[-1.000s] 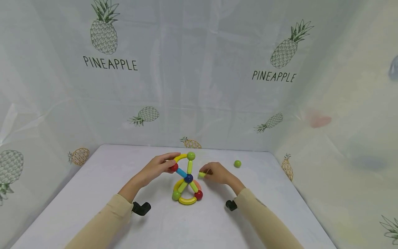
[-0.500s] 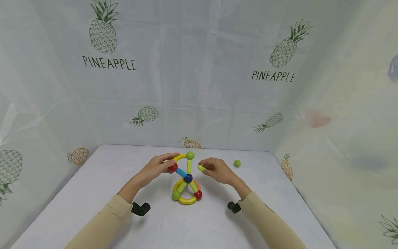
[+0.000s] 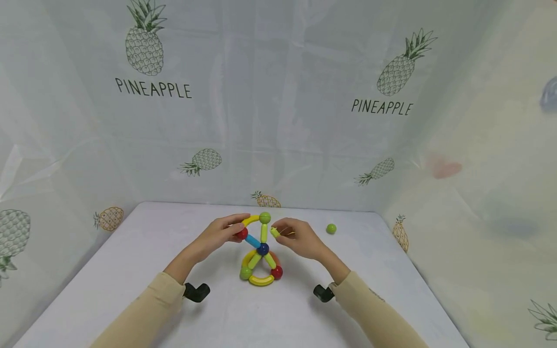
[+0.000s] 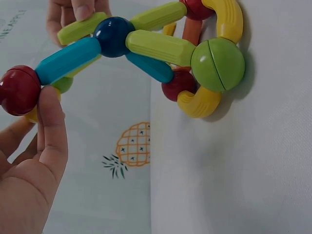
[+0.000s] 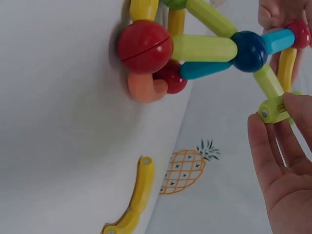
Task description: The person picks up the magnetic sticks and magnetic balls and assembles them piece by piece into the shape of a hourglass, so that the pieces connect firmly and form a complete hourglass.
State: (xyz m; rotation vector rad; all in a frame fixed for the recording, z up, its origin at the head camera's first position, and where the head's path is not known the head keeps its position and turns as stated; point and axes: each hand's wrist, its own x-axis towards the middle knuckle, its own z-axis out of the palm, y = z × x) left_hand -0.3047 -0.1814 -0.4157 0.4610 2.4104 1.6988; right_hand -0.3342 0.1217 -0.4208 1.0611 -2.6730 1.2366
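A structure of magnetic balls and sticks stands on the table, with a dark blue ball (image 3: 263, 249) at its middle. Below that, light green sticks slope to a base ring of curved sticks (image 3: 261, 281) and balls. My left hand (image 3: 220, 235) pinches the upper red ball (image 4: 20, 90), its fingers beside the upper yellow curved stick (image 3: 251, 220). A green ball (image 3: 264, 217) tops an upright light green stick (image 3: 264, 233). Between thumb and fingers, my right hand (image 3: 301, 238) pinches a light green stick (image 5: 273, 110), raised just right of the upright one; whether it touches the structure I cannot tell.
A loose green ball (image 3: 331, 228) lies on the white table (image 3: 370, 290), right of my right hand. The right wrist view also shows a loose yellow curved stick (image 5: 139, 190) on the table. A pineapple-printed curtain (image 3: 278, 121) hangs behind.
My right hand has lifted the light green stick off the table and moved it left, close to the upper part of the structure. My left hand has stayed at the red ball.
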